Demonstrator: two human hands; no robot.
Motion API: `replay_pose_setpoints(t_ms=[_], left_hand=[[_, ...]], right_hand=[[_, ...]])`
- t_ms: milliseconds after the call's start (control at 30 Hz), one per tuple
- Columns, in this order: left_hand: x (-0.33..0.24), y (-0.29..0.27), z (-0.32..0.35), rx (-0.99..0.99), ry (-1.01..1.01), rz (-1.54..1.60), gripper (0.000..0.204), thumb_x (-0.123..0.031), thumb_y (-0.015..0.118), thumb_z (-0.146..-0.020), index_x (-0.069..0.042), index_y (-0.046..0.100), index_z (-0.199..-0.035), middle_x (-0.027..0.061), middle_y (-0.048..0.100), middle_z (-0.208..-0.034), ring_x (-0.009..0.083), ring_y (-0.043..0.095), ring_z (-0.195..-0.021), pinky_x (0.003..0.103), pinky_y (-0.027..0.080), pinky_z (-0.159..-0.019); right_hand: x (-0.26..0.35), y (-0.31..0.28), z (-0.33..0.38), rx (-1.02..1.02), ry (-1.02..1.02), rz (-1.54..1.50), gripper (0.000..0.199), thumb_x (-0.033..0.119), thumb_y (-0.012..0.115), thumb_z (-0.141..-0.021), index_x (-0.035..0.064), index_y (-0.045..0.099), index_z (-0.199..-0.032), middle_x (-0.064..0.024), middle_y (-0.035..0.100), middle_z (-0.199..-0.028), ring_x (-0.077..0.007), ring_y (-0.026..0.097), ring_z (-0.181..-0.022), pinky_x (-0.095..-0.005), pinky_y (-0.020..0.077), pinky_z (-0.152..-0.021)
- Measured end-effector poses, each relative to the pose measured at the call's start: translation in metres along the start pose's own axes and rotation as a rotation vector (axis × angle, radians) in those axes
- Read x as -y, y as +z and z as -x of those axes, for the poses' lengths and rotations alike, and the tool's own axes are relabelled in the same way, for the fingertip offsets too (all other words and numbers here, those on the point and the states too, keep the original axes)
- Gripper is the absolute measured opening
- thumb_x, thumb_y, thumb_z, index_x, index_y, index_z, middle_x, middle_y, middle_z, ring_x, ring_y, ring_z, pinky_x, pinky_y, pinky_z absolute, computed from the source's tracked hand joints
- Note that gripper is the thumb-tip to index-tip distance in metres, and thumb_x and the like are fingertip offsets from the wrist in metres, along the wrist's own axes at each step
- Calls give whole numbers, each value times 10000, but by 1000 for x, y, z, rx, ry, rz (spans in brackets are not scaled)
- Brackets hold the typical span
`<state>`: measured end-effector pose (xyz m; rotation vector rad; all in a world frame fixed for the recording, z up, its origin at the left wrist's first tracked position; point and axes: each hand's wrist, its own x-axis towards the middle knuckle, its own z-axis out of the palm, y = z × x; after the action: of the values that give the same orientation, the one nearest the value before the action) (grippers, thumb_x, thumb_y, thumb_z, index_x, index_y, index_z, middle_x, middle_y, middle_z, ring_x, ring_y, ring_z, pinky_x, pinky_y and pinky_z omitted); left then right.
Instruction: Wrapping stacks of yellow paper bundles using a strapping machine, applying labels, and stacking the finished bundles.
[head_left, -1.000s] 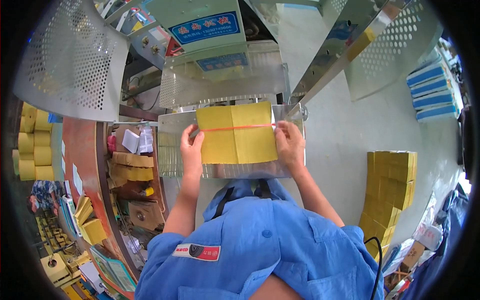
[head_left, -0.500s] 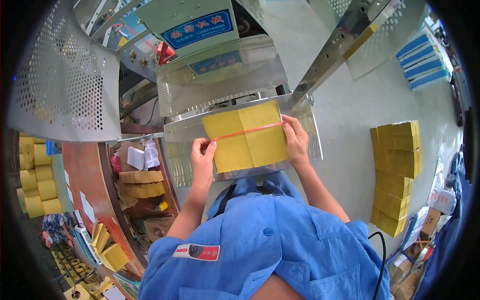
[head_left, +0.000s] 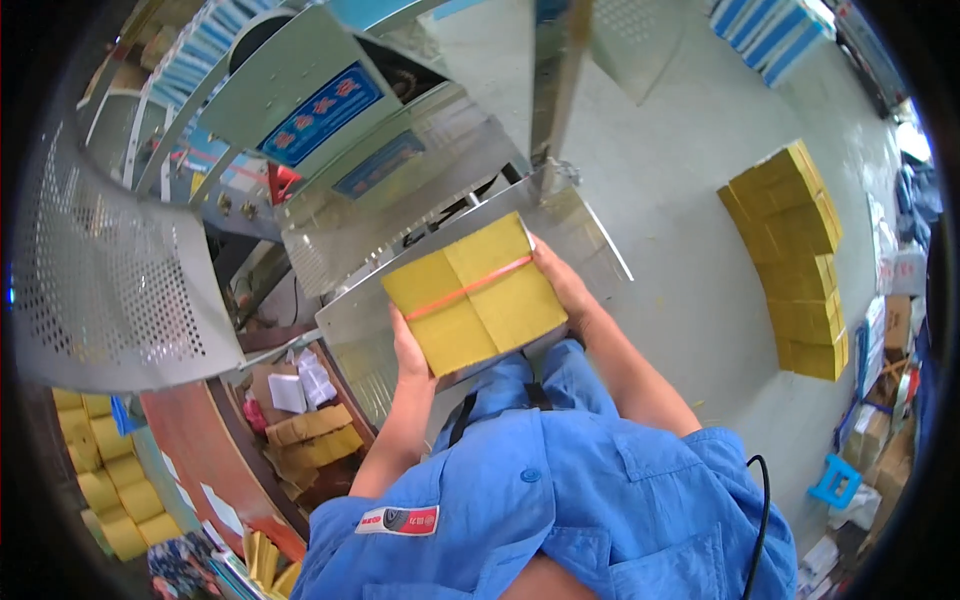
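**Bundle Held at Plate Edge: Clearances**

You hold a yellow paper bundle (head_left: 474, 294), bound by an orange band (head_left: 468, 288), at the centre of the frame. It sits tilted, its far corner toward the upper right, over the metal plate (head_left: 590, 235) of the machine.

Your left hand (head_left: 408, 352) grips the bundle's lower-left edge, thumb on top and fingers hidden beneath. Your right hand (head_left: 562, 284) clasps the right edge, fingers closed along the side. Both hands are pressed against the bundle.

The bundle's near edge lies close to the plate's near edge, just above your blue jacket (head_left: 560, 490). The plate's right corner projects past your right hand toward the open grey floor (head_left: 680, 200), which fills the right centre of the frame.

At the right, a stack of yellow bundles (head_left: 795, 260) stands well apart from your hands. At the left, a perforated metal guard (head_left: 110, 280) curves beside the plate. More yellow bundles (head_left: 105, 480) lie at the lower left.
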<state>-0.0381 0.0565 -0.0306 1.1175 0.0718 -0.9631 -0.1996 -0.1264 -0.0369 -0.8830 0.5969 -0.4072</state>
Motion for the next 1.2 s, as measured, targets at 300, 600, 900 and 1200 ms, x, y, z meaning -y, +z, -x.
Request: replay_pose_setpoints(t_ms=[300, 600, 900, 1200], left_hand=[[65, 65, 84, 278, -264, -77, 668, -578, 247, -1023, -85, 411, -1442, 120, 487, -1422, 301, 518, -1252, 421, 435, -1041], [238, 270, 184, 718, -523, -554, 689, -578, 209, -1029, -56, 421, -1427, 136, 521, -1385, 276, 537, -1237, 386, 451, -1028], [387, 423, 243, 964, -669, -625, 664, -515, 298, -1044, -65, 236, -1528, 125, 342, -1522, 255, 358, -1381, 364, 302, -1139], [527, 584, 211, 1246, -453, -770, 773, -317, 539, -974, -33, 115, -1554, 153, 228, -1577, 252, 214, -1456, 366, 195, -1181]], right_hand=[[-12, -83, 171, -223, -133, -209, 637, 410, 480, -1016, 68, 302, -1522, -64, 376, -1518, -183, 368, -1375, -340, 316, -1124], [1, -258, 408, -585, -511, -500, 514, 300, 390, -1044, 56, 340, -1493, -109, 463, -1440, -209, 479, -1296, -346, 415, -1057], [37, -377, 546, -1044, -569, -575, 455, 321, 351, -1048, 14, 492, -1353, -133, 598, -1255, -237, 612, -1101, -346, 525, -909], [114, -533, 570, -1077, -721, -587, 461, 342, 335, -1057, 35, 481, -1368, -120, 594, -1252, -230, 588, -1143, -344, 507, -948]])
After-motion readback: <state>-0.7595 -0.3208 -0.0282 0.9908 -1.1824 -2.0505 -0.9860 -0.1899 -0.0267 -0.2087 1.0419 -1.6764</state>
